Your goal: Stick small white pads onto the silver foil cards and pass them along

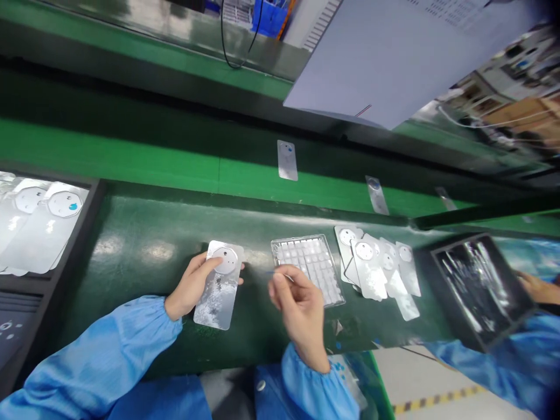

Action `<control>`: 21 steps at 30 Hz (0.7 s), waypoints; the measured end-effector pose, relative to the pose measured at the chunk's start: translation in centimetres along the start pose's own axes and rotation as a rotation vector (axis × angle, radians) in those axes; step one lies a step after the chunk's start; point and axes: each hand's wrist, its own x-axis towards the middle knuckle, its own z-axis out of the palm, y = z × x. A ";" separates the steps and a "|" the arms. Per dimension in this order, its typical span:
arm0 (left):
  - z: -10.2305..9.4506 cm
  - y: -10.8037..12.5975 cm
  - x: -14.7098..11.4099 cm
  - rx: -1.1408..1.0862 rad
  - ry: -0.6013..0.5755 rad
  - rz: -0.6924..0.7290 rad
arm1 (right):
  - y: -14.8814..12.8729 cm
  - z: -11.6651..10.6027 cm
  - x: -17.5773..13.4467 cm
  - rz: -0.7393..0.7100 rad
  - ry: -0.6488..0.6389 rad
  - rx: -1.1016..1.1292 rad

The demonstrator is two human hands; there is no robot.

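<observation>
My left hand (195,283) grips a silver phone back panel (216,312) by its sides, with the thumb lying on the round white camera area at the top. The panel is tilted up off the green bench. To the right of it, my right hand (297,297) is closed in a pinch, thumb against forefinger. A thin bluish sliver shows at those fingertips, too small and blurred to name. Just behind the right hand lies a clear plastic tray (321,262) with rows of small pale pieces, partly hidden by the fingers.
Several silver panels (374,280) lie overlapped right of the tray. Beyond them, a co-worker's hand (538,287) is at a black box (520,315). More panels fill a dark rack (94,204) at left. Single panels (287,163) rest on the green belt (175,163) behind. A paper sheet (371,64) hangs above.
</observation>
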 end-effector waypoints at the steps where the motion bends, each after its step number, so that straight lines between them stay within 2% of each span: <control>1: 0.0 0.1 0.0 0.023 0.001 0.004 | 0.1 -2.0 -0.5 0.024 0.041 0.017; 5: -0.2 0.1 -0.3 0.237 0.052 0.082 | 2.8 -12.9 -4.3 0.067 0.297 0.020; 7: -0.8 0.2 -0.3 0.378 0.092 0.109 | 5.5 -17.8 -7.3 0.139 0.474 -0.143; 9: -1.0 0.5 0.4 0.529 0.144 0.145 | 8.8 -21.1 -10.1 0.263 0.636 -0.331; 11: -0.2 0.8 1.4 0.679 0.169 0.232 | 11.9 -22.6 -12.0 0.367 0.753 -0.440; 12: 0.9 0.7 1.9 0.748 0.146 0.297 | 13.3 -22.8 -12.5 0.403 0.794 -0.468; 14: 4.5 -0.3 3.1 0.845 0.005 0.452 | 15.4 -22.7 -13.1 0.476 0.843 -0.530; 17: 12.3 -3.3 6.0 0.912 -0.284 0.615 | 17.2 -22.6 -13.2 0.553 0.816 -0.592; 19: 17.8 -5.1 9.2 1.033 -0.353 0.564 | 17.9 -23.1 -13.0 0.540 0.769 -0.649; 21: 22.0 -5.7 12.9 1.130 -0.355 0.550 | 18.4 -23.9 -12.6 0.463 0.735 -0.738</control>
